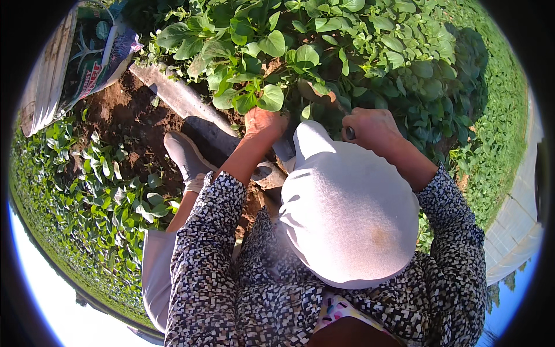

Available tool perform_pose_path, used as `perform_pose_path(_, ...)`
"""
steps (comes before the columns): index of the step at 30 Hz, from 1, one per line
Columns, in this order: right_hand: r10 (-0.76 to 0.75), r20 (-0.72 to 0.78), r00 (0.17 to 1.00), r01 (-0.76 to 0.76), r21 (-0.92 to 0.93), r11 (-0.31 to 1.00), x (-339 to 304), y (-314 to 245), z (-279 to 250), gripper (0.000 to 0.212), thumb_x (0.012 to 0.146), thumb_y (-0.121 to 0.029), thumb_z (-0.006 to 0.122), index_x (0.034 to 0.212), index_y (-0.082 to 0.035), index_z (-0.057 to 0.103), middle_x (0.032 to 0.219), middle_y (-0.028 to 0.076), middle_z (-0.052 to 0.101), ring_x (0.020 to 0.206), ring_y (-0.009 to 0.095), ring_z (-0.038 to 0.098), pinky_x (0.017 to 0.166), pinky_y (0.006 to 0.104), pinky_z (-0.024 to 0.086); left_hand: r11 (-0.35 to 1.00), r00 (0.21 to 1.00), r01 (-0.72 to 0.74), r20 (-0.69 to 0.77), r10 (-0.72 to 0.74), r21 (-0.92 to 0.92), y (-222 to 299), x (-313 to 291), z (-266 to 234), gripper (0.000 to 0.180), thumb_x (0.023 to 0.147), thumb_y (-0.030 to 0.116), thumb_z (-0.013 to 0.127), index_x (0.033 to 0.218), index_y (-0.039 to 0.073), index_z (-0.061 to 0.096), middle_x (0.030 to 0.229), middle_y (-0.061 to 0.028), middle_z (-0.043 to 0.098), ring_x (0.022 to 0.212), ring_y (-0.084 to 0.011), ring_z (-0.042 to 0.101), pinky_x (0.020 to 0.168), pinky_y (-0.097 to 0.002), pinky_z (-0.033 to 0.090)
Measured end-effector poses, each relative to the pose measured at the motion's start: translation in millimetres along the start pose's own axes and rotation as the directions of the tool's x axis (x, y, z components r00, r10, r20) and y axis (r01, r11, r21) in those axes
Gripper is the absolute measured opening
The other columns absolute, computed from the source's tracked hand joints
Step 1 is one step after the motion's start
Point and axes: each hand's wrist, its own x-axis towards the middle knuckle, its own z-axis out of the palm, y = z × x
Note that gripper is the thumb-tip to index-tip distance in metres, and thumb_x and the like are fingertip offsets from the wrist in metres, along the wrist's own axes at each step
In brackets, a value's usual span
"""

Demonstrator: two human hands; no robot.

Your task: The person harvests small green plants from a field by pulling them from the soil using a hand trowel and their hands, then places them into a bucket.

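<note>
Greens (245,87) at twelve o'clock

The left hand (266,122), also near twelve, touches their lower leaves; foliage hides its fingertips, so I cannot tell whether it grips. At two o'clock the right hand (374,128) is closed around a dark-handled tool (350,133). Towards ten, a pale strip (173,91) crosses brown soil (110,107), with a grey shoe (184,155) just beside it.

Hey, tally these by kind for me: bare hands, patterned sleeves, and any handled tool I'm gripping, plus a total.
Hands: 2 (left hand, right hand)
Sleeves: 2 (left sleeve, right sleeve)
Tool: 1
Total: 5
</note>
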Motion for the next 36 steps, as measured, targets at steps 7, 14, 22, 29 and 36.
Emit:
perform_pose_path(7,0.165,0.127,0.978,-0.182,0.141,0.973,26.7,1.4,-5.9,0.021,0.075,-0.029,0.058,0.070,-0.008,0.061,0.073,0.012,0.063,0.073,0.034,0.060,0.065,0.0451,0.047,0.796,0.955,0.092,-0.173,-0.240,-0.598,-24.8,21.6,6.1,0.049,0.079,0.034,0.060,0.120,0.005,0.059,0.110,-0.0229,0.063,0.102,-0.0375,0.061,0.091,-0.0424,0.046)
perform_pose_path(14,0.199,0.008,0.980,-0.198,0.150,0.969,20.4,1.4,18.2,0.023,0.077,-0.030,0.058,0.070,-0.008,0.060,0.071,0.013,0.061,0.071,0.034,0.059,0.064,0.0438,0.046,0.979,0.902,-0.202,-0.391,0.184,-0.003,10.7,24.0,-3.0,0.041,0.079,0.030,0.063,0.110,0.003,0.063,0.101,-0.0197,0.066,0.100,-0.0350,0.062,0.091,-0.0443,0.047)
perform_pose_path(22,0.226,-0.093,0.970,-0.201,0.223,0.954,16.7,3.5,36.3,0.027,0.078,-0.034,0.059,0.070,-0.009,0.060,0.069,0.012,0.060,0.069,0.034,0.059,0.063,0.0420,0.047,0.976,0.996,0.029,-0.089,-0.010,0.216,38.2,66.3,-6.0,0.033,0.087,0.026,0.051,0.113,0.010,0.064,0.116,-0.0088,0.065,0.108,-0.0273,0.061,0.091,-0.0429,0.045)
perform_pose_path(29,0.156,-0.061,0.986,-0.145,0.151,0.978,39.0,-0.9,21.1,0.021,0.076,-0.026,0.055,0.072,-0.009,0.066,0.074,0.013,0.065,0.074,0.035,0.062,0.069,0.0437,0.049,0.978,0.991,0.128,-0.051,-0.121,0.167,33.7,79.4,-5.6,0.029,0.087,0.027,0.055,0.111,0.014,0.064,0.117,-0.0065,0.063,0.113,-0.0229,0.057,0.090,-0.0379,0.042)
perform_pose_path(36,-0.070,0.029,0.997,0.070,-0.020,0.997,43.0,6.0,29.9,0.014,0.075,-0.025,0.059,0.073,-0.013,0.066,0.076,0.008,0.064,0.072,0.029,0.063,0.063,0.0433,0.048,0.974,0.989,0.147,-0.059,-0.138,0.175,28.4,81.1,-6.0,0.028,0.083,0.030,0.064,0.104,0.013,0.070,0.113,-0.0102,0.067,0.109,-0.0246,0.062,0.088,-0.0350,0.049)
